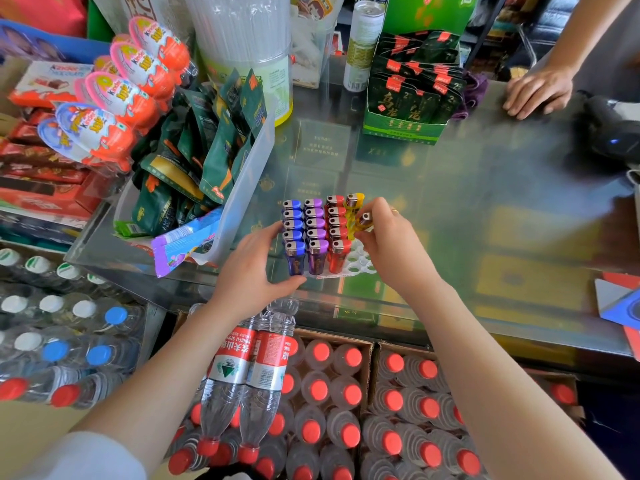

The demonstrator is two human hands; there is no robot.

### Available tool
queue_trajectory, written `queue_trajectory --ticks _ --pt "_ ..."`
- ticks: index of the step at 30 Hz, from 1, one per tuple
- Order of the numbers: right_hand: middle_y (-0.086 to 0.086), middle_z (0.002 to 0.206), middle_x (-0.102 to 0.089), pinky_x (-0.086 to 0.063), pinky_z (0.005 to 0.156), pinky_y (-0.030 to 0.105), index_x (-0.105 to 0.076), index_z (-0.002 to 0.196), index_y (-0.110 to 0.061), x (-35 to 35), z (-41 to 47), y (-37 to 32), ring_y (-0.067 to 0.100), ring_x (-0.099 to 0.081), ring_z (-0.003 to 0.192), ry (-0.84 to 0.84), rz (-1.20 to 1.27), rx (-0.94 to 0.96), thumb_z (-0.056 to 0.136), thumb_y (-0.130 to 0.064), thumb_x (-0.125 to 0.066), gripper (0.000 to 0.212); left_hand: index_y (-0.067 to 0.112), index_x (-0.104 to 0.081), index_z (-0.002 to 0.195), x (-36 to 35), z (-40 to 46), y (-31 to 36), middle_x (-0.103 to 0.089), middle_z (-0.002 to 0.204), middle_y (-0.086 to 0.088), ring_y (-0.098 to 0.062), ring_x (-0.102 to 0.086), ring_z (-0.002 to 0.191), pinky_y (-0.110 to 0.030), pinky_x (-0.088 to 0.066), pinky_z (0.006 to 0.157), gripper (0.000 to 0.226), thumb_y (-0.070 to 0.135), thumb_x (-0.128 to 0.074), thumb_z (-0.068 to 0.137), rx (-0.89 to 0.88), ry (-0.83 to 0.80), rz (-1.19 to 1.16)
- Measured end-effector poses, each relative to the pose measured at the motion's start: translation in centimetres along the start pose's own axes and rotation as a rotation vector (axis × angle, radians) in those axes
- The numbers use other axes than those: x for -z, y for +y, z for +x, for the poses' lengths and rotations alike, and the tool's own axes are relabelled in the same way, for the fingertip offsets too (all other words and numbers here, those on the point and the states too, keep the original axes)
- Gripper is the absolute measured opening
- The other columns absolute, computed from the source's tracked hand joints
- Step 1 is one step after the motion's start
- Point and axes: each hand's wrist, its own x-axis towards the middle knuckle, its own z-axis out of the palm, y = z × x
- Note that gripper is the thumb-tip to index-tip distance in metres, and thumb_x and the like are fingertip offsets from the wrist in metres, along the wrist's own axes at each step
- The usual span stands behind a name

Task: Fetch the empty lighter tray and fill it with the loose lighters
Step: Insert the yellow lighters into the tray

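Glass formed the counter (450, 209), crowded with snack boxes at its left. On it stood the lighter tray (360, 265), steadied by the spread left hand (258, 268) at its left edge. Nearer the tray's empty holes, the right hand (388, 244) pinched a yellow lighter (363, 221), tilted, just above the unfilled right-hand row.

A white lighter tray (358, 264) with round holes sat on the glass surface (467, 188), most of its slots filled. The lighters stood upright in columns: five blue (293, 233), five purple (316, 233) and five red (336, 233). One yellow lighter (354, 209) stood at the far right, and a second yellow one (363, 221) was tilted just beside it. The near right holes were open.
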Motion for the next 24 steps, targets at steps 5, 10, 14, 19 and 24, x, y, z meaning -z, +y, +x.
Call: queue_trajectory --ticks 5,10,14,19,24 --pt "-0.001 0.08 -0.058 -0.043 0.066 0.027 -0.05 0.085 -0.012 -1.1 0.1 -0.2 0.015 -0.053 0.064 0.161 0.23 -0.214 0.082 -0.006 -0.064 0.015 0.017 -0.043 0.127 0.0 0.0 0.0 -0.055 0.123 -0.001 -0.019 -0.046 0.115 -0.038 -0.042 0.091 0.072 0.036 -0.075 0.065 0.009 0.0 0.002" --pt "0.006 0.083 -0.065 -0.049 0.068 0.035 -0.061 0.089 -0.006 -2.3 -0.5 1.2 0.022 -0.054 0.074 0.184 0.065 -0.174 0.084 -0.01 -0.061 0.006 0.02 -0.042 0.127 0.0 0.0 -0.1 -0.055 0.123 0.001 -0.017 -0.046 0.116 -0.036 -0.041 0.091 0.075 0.048 -0.067 0.063 0.02 -0.009 0.0" --pt "0.014 0.095 -0.066 -0.043 0.068 0.035 -0.063 0.093 -0.004 -2.2 -0.9 1.8 0.032 -0.055 0.092 0.241 -0.062 -0.075 0.085 -0.008 -0.058 0.01 0.019 -0.041 0.128 0.0 -0.1 0.0 -0.054 0.124 0.001 -0.018 -0.045 0.117 -0.035 -0.04 0.09 0.076 0.047 -0.065 0.062 0.019 -0.002 0.0" --pt "0.015 0.116 -0.057 -0.036 0.083 0.039 -0.06 0.103 -0.009 -1.6 -1.4 4.2 0.037 -0.046 0.106 0.395 -0.138 -0.235 0.086 -0.012 -0.055 0.018 0.02 -0.041 0.129 0.0 -0.1 0.1 -0.053 0.125 0.001 -0.017 -0.043 0.119 -0.032 -0.037 0.089 0.073 0.039 -0.074 0.066 0.017 -0.002 -0.006" --pt "0.01 0.138 -0.041 -0.025 0.099 0.044 -0.048 0.122 -0.014 -0.7 -2.0 6.3 0.032 -0.029 0.127 0.442 -0.1 -0.505 0.09 -0.017 -0.048 0.032 0.021 -0.042 0.127 0.0 0.0 -0.1 -0.053 0.124 0.002 -0.016 -0.044 0.117 -0.032 -0.038 0.089 0.071 0.038 -0.074 0.066 0.023 -0.012 0.001"
